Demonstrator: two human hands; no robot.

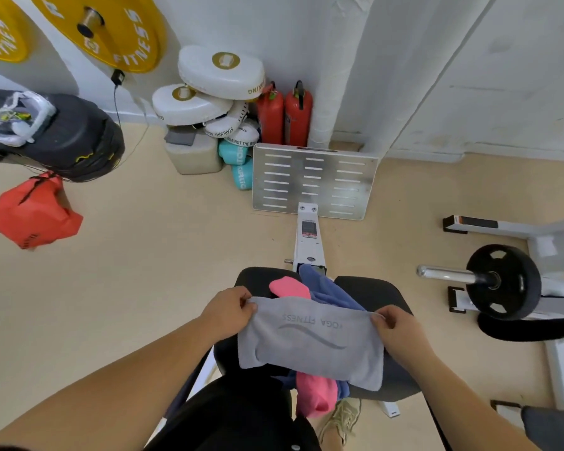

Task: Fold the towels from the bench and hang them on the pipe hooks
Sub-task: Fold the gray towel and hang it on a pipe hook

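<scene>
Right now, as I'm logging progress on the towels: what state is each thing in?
grey towel: held spread by two corners, over the bench.
pink towel: crumpled on bench, unfolded.
blue towel: crumpled on bench, unfolded.
left hand: pinches grey towel's corner.
right hand: pinches its other corner.

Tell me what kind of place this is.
Most likely a small gym: yellow weight plates marked FITNESS hang on the wall, white boxing pads are piled in the corner, and a barbell with a black plate sits at the right.
</scene>
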